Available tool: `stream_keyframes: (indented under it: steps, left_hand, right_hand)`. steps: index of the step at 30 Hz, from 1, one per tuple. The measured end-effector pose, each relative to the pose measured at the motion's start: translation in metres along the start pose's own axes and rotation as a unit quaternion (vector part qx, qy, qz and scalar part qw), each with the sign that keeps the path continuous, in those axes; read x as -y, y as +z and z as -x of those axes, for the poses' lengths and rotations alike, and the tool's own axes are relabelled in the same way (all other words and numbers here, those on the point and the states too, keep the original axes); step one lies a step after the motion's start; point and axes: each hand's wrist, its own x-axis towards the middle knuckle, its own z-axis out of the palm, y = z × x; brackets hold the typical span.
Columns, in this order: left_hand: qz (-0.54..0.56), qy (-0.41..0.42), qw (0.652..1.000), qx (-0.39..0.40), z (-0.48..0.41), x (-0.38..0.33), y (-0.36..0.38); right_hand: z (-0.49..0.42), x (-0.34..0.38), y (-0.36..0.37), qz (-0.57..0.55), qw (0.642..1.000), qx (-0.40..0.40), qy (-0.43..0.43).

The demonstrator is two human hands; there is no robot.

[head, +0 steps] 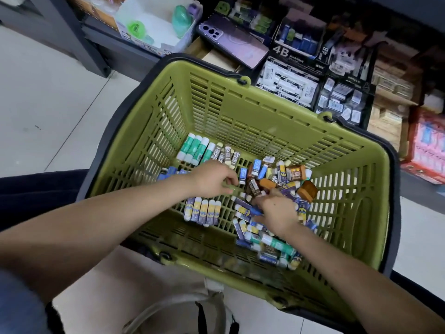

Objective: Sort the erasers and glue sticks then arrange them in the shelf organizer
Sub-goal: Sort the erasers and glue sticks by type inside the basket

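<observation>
Head view, looking down into an olive-green plastic basket (pixel 240 92) on a pale tiled floor (pixel 48 104). On the basket's bottom, at the far left, green-and-white glue sticks (pixel 196 150) lie side by side, with 2B erasers (pixel 227 153) just beside them. Nearer, a row of yellow-and-purple erasers (pixel 203 210) lies lined up. A mixed pile (pixel 286 174) of erasers and glue sticks fills the right side. The left hand (pixel 212 180) hovers mid-basket, fingers curled; whether it grasps anything cannot be told. The right hand (pixel 277 212) rests on the pile, pinching a blue eraser (pixel 254 210). Beyond the basket, the shelf organizer (pixel 289 75) holds boxes marked 4B, and a purple phone (pixel 236 42) lies there.
</observation>
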Motion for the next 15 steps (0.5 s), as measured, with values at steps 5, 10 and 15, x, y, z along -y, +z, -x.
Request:
stream_keyframes:
  steps: [5,10,15]
  left_hand:
    - [0.053,-0.030,0.997,0.048,-0.037,-0.005,0.032]
    - [-0.023,-0.032,0.996,0.080,-0.050,-0.011,0.058]
    - [-0.063,-0.030,0.996,0.063,-0.046,-0.012,0.072]
  right_hand:
    - [0.003,-0.008,-0.005,-0.064,0.996,-0.022,0.056]
    - [0.008,-0.018,-0.018,-0.151,0.982,0.018,0.112]
    - [0.009,-0.020,-0.022,-0.231,0.961,0.029,0.148]
